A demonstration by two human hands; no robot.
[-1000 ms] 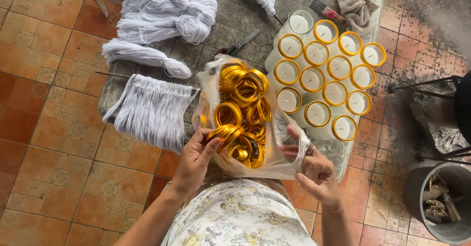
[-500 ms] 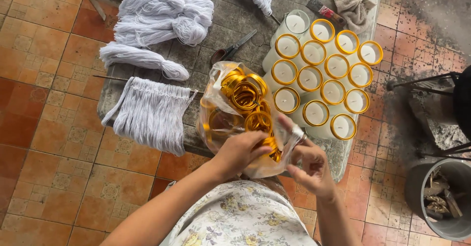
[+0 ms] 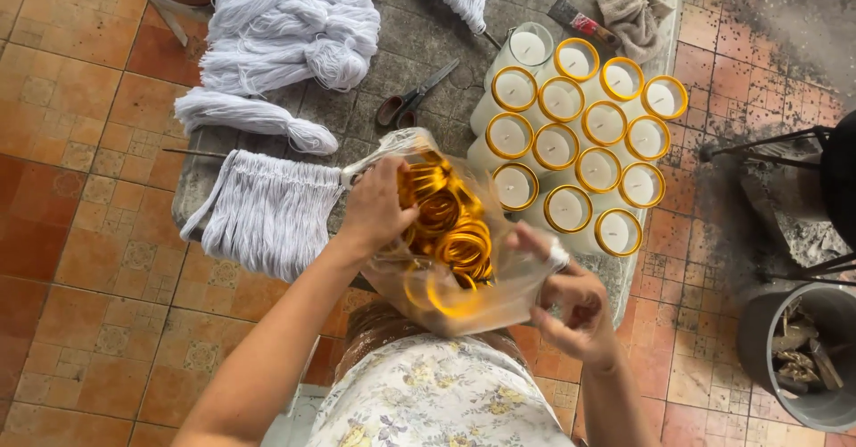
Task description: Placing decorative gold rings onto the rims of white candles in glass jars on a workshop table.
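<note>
- Fabric with a pale floral print (image 3: 446,402) fills the bottom edge, worn by the person, nearest the camera.
- Just above it, the right hand (image 3: 575,300) pinches the right edge of a clear plastic bag (image 3: 486,300) between thumb and fingers, the fingers curled tight on the film.
- The bag hangs in the air between both hands, over the near edge of the grey stone slab (image 3: 419,46), and holds a heap of golden rings (image 3: 450,229).
- The left hand (image 3: 379,206) reaches into the bag's open top, its fingers curled in among the rings; whether they grip one cannot be told, since the fingertips are hidden.
- Left of that hand, a flat bundle of white fringed cord (image 3: 267,211) lies on the slab, its ends hanging over the near edge.
- Right of the bag stands a cluster of white candles (image 3: 580,126), most of them topped with a golden rim, packed touching one another.
- Further back, scissors (image 3: 415,99) lie on the slab between the cord and the candles.
- At the far side lie thick skeins of white yarn (image 3: 285,28) and a crumpled beige rag (image 3: 633,6).
- On the tiled floor at the right, a grey bucket (image 3: 785,349) holds scraps.
</note>
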